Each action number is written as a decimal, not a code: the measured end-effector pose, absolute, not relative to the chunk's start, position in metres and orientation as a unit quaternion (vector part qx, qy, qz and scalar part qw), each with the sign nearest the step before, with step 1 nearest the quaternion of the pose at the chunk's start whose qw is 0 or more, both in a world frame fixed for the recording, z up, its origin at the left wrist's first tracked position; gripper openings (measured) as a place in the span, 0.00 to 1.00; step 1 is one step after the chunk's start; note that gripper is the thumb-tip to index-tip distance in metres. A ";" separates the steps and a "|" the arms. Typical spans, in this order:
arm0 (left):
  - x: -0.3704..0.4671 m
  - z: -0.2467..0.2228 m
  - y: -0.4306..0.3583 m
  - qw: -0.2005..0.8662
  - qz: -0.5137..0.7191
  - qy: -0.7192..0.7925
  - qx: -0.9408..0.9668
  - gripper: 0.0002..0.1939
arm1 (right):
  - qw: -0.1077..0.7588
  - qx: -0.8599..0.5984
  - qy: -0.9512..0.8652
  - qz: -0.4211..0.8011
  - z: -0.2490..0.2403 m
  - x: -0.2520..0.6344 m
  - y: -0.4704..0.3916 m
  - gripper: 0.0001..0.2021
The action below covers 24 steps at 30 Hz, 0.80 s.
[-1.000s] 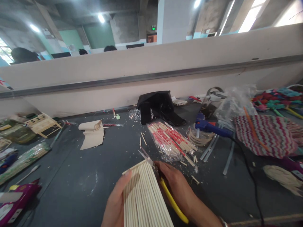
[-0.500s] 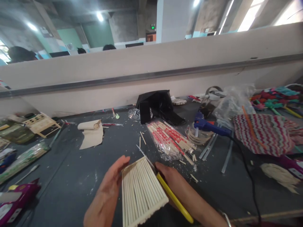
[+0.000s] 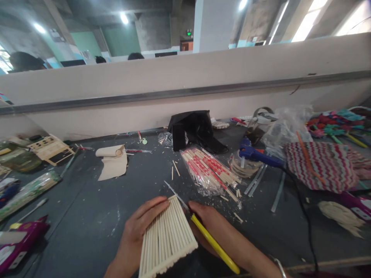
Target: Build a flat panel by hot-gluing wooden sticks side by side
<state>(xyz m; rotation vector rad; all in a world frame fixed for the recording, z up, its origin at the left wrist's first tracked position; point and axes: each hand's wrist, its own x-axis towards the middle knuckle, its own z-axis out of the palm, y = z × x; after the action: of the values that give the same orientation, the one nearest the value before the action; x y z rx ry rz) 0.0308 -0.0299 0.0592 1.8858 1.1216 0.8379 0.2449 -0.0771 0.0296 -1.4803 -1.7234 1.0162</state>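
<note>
A panel of thin wooden sticks [image 3: 166,241], laid side by side, is tilted in front of me. My left hand [image 3: 145,222] grips its left side, with the fingers bent over the far left corner. At the panel's right side, my right hand [image 3: 205,216] is closed on a yellow-handled tool [image 3: 216,245]. The tool's thin pale blade [image 3: 175,193] points away to the far left, past the panel's far right corner. Its middle is hidden by my hand, so I cannot tell its exact kind.
Beyond my hands lies a plastic bag of red-marked sticks [image 3: 207,168]. To its right is a blue glue gun [image 3: 256,154] with a black cord. A beige roll [image 3: 111,154] and purple packs [image 3: 21,241] are at left. A low wall [image 3: 174,92] bounds the table.
My left fingers have moved from the panel's edge to wrap over its far corner. The panel has shifted slightly left and down. The tool stays in my right hand.
</note>
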 end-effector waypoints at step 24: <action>0.059 0.074 -0.033 0.450 0.403 0.547 0.579 0.08 | 0.334 -0.555 -0.592 0.480 0.071 0.236 -0.078 0.05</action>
<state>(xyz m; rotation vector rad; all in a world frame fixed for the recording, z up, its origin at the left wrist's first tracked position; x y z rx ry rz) 0.0592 -0.0329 0.0740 1.4330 1.3536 0.9972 0.2359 -0.0778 0.0714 -1.4482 -1.5444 1.2536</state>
